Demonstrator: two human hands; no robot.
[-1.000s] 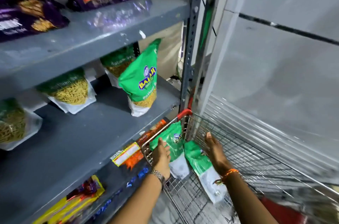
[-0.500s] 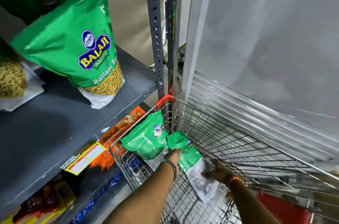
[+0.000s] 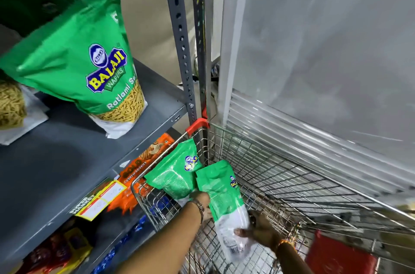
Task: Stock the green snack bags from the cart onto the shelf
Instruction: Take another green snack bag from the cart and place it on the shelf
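Grey metal shelf (image 3: 67, 161) in a shop aisle, with a frosted glass door (image 3: 314, 49) off to the right. Far left on the shelf, a sev pack (image 3: 11, 103), half cut off by the frame. Just beside it, a standing green bag (image 3: 89, 67), upright near the shelf's right end, with bare grey board in front of it. Below the shelf edge, orange cookie packs (image 3: 139, 175).

Next, the wire cart (image 3: 292, 175), pushed into the corner against the shelf upright, with two more green bags inside. Left-hand bag (image 3: 175, 175) leaning on the cart's wall. Right-hand bag (image 3: 222, 197) overlapping its edge, clear bottom end pointing back toward the person.

Left hand (image 3: 202, 199) pushed in where the two bags meet, fingers hidden there, so grip impossible to tell. Right hand (image 3: 260, 231) closed round the clear lower end of the right-hand bag, thumb laid across it.

Changed from a second ago: both hands then open and only reaching over the bags, now the right one wrapped on a bag, and the view dropped closer to the cart. Probably the start of a lift. Neither bag clear of the cart yet, so two left to stock, with room enough on the shelf by the standing one.
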